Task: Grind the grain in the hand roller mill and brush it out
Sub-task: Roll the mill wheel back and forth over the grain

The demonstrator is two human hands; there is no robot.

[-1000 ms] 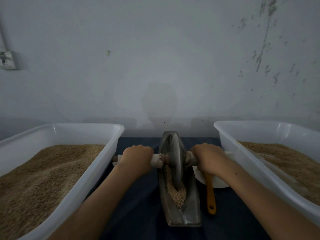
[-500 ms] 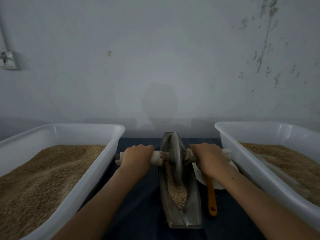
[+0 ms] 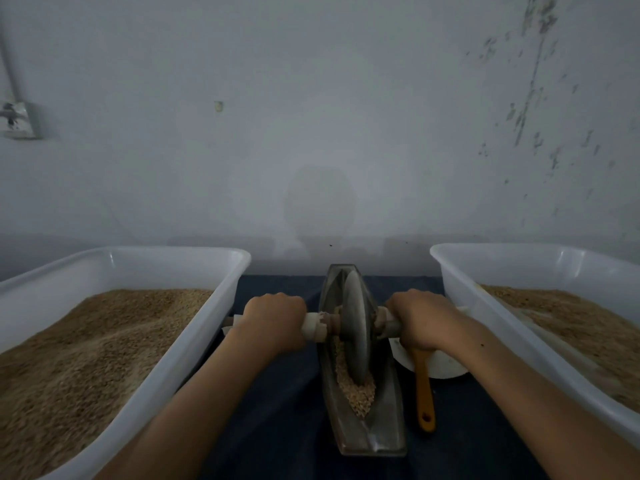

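A boat-shaped metal trough [image 3: 388, 431] lies lengthwise on the dark cloth in the middle. A metal grinding wheel [image 3: 355, 327] stands upright in it on a crosswise axle. My left hand [image 3: 273, 322] grips the white-wrapped left axle handle. My right hand [image 3: 422, 320] grips the right handle. Tan grain [image 3: 358, 393] is piled in the trough just in front of the wheel. An orange-handled brush [image 3: 424, 393] lies right of the trough, its head hidden under my right hand.
A white tub [image 3: 194, 344] of grain stands close on the left, and another white tub [image 3: 485, 327] of grain on the right. A white dish [image 3: 446, 367] sits under the brush. A grey wall rises right behind the trough.
Both hands and the wheel have shifted slightly away from me along the trough, toward the wall. The grain pile in front of the wheel shows a little more.
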